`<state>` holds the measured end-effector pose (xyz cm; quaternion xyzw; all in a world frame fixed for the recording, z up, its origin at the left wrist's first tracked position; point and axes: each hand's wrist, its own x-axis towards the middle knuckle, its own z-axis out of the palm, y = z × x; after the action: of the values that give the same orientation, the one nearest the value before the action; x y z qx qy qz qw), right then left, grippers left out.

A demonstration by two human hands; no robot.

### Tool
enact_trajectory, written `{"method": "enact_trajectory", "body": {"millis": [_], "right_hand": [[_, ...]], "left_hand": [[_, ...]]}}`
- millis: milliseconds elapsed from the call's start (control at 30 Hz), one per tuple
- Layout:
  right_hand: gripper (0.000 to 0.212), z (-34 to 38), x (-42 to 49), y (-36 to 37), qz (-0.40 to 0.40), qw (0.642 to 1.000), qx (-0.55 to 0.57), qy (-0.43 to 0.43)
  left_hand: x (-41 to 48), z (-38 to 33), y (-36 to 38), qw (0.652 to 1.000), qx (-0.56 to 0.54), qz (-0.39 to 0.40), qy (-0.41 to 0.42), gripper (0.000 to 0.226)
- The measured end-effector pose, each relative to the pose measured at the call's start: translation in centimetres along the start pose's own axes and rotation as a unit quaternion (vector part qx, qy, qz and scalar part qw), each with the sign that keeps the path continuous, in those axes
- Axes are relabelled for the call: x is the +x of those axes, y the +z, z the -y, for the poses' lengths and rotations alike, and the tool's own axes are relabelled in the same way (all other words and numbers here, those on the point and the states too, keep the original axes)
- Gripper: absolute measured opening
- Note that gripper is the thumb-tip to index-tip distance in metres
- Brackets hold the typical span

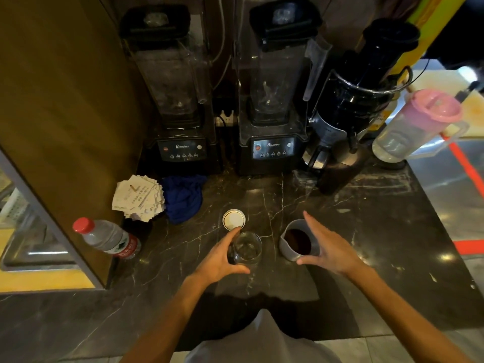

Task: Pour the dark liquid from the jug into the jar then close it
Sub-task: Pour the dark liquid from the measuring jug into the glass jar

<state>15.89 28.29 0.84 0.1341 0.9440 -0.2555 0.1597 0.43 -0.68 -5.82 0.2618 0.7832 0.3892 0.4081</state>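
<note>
A clear glass jar (248,248) stands open and empty on the dark marble counter (366,231), with my left hand (221,258) wrapped around its left side. Its lid (234,219) lies upside down just behind it. To the right stands a grey jug (288,250) holding dark liquid (298,241). My right hand (332,247) is spread around the jug's right side, thumb near its front and fingers stretched past its back rim; whether the palm touches the jug cannot be made out.
Two blenders (180,100) (272,100) and a black juicer (351,113) line the back of the counter. A blue cloth (183,197), a stack of paper slips (138,197) and a red-capped water bottle (110,238) sit at the left. A pink-lidded pitcher (419,124) stands at the right.
</note>
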Motion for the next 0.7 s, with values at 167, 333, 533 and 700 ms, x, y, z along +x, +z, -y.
{"method": "enact_trajectory", "body": {"millis": [167, 333, 533, 700], "right_hand": [[0.128, -0.7, 0.4, 2.3, -0.028, 0.994, 0.102, 0.026], [0.108, -1.1, 1.0, 3.1, -0.063, 0.982, 0.175, 0.045], [0.093, -1.4, 0.8, 4.1, -0.082, 0.962, 0.255, 0.057], [0.089, -1.5, 0.2, 3.0, -0.089, 0.952, 0.287, 0.064]], "left_hand": [[0.0, -0.3, 0.2, 1.0, 0.004, 0.0, -0.006, 0.098], [0.2, -0.6, 0.8, 0.999, 0.0, -0.03, -0.016, 0.099], [0.4, -1.4, 2.2, 0.997, -0.013, -0.077, -0.009, 0.09], [0.3, -2.9, 2.9, 0.996, -0.032, -0.084, 0.006, 0.09]]}}
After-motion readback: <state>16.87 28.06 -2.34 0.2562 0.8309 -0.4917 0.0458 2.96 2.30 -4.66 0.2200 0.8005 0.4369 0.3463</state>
